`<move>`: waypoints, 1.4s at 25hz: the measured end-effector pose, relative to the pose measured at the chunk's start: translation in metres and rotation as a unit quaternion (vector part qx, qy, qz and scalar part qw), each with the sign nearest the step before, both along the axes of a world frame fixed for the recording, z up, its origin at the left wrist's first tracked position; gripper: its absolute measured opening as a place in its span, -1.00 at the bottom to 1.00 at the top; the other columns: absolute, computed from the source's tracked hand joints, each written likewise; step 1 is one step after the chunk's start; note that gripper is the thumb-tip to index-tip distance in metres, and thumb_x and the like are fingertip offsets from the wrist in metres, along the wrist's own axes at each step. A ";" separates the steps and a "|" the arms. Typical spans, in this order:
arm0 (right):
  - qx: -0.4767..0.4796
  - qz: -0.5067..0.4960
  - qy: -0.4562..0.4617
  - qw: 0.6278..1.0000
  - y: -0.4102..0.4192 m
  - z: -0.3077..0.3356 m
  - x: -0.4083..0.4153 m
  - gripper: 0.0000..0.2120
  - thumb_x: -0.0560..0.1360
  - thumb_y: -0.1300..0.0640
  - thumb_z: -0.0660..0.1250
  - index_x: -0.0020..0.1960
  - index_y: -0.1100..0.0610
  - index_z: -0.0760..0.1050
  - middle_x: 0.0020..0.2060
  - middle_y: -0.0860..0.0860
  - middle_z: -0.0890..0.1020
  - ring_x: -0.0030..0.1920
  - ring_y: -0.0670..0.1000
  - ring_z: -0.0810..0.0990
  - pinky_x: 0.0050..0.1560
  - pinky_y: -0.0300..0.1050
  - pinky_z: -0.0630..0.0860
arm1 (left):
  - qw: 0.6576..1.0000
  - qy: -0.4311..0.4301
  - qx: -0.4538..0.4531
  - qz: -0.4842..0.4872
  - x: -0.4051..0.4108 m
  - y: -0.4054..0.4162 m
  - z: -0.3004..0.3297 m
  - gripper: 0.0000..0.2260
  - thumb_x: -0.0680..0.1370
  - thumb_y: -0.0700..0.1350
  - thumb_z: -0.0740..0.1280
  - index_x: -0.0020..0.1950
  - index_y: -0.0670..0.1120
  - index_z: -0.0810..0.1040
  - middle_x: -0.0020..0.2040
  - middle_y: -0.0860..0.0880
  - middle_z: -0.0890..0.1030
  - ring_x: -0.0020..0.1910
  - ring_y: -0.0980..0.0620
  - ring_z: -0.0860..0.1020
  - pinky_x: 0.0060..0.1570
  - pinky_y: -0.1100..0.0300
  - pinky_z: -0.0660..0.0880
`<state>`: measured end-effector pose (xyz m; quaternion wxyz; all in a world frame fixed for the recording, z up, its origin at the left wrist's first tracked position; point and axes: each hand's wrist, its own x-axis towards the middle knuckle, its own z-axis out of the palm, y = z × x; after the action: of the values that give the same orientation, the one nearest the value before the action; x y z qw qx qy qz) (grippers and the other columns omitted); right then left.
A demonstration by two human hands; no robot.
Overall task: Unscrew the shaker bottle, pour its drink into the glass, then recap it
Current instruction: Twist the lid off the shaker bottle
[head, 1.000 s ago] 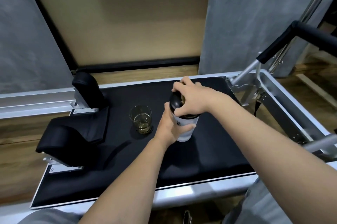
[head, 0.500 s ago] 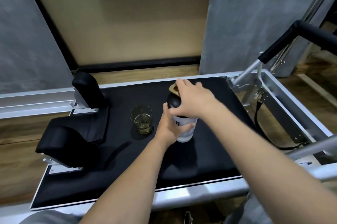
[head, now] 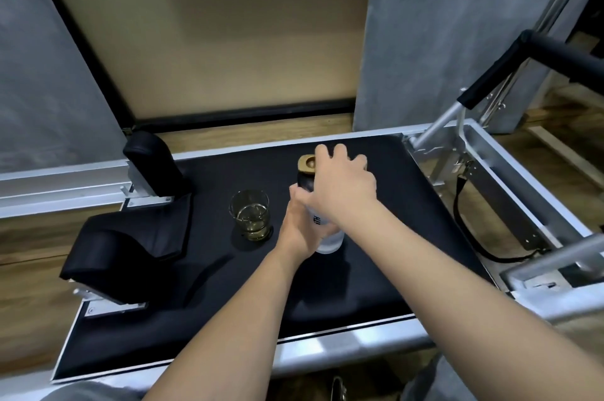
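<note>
- Right now the shaker bottle (head: 327,237) is standing upright on the black padded bench (head: 376,270), roughly mid-surface, w/ its black cap (head: 305,179) sitting on top.
- Left hand (head: 299,227) is wrapping around the bottle's pale lower body from the near-left side, fingers curling round it, thumb pointing up along the side; it's gripping the bottle.
- Right hand (head: 343,185) is coming over the top from the right, palm down, fingers (head: 340,152) draping over the far side of the cap, clasping it from above.
- A tan flip tab (head: 307,163) is showing on the cap's far-left edge, just beside the right hand's index finger; can't tell if they're touching.
- Can't see the cap-to-body seam properly, since both hands are covering it.
- The glass (head: 250,216) is standing upright on the bench just left of the bottle, apart from it and near the left wrist, holding a shallow layer of yellowish drink in the bottom.
- Black headrest pad (head: 130,237) is lying at the bench's left end, w/ a black shoulder block (head: 152,162) standing behind it.
- Silver metal frame (head: 510,172) is running along the right side, w/ a padded black bar (head: 496,70) angling up at upper right and a black strap (head: 467,224) hanging inside the frame.
</note>
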<state>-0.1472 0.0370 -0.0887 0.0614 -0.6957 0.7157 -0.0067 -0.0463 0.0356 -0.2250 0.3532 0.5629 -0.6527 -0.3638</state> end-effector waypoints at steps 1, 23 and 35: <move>-0.012 0.071 -0.005 0.997 -0.001 0.001 -0.006 -0.32 0.45 -0.35 0.36 0.42 -0.02 0.28 0.32 0.03 0.40 0.21 0.23 0.37 -0.17 0.10 0.47 | 1.000 -0.005 -0.010 0.011 0.001 0.000 0.000 -0.39 0.41 -0.15 0.62 0.33 0.16 0.41 0.33 0.01 0.54 0.19 0.04 0.55 0.05 0.37 0.58; 0.113 0.084 -0.069 0.988 -0.023 0.034 -0.020 -0.22 0.48 -0.44 0.25 0.56 -0.05 0.25 0.58 0.03 0.25 0.50 0.32 0.24 0.25 0.32 0.44 | 0.997 0.043 0.053 0.034 -0.009 0.012 0.014 0.11 0.18 0.28 0.63 0.59 -0.12 0.27 0.40 -0.03 0.54 0.36 -0.03 0.56 0.35 0.01 0.51; 0.036 0.207 -0.004 0.978 -0.019 0.029 -0.026 -0.29 0.46 -0.42 0.28 0.47 -0.05 0.28 0.36 0.00 0.41 0.30 0.22 0.41 -0.03 0.10 0.40 | 0.979 0.160 0.128 0.021 -0.008 0.005 0.019 -0.12 0.33 -0.32 0.60 0.56 -0.05 0.29 0.56 -0.14 0.42 0.57 -0.12 0.42 0.50 -0.18 0.48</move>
<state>-0.1734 0.0184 -0.0592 0.0894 -0.8263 0.5553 0.0292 -0.0541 0.0410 -0.2062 0.3857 0.5517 -0.5238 -0.5220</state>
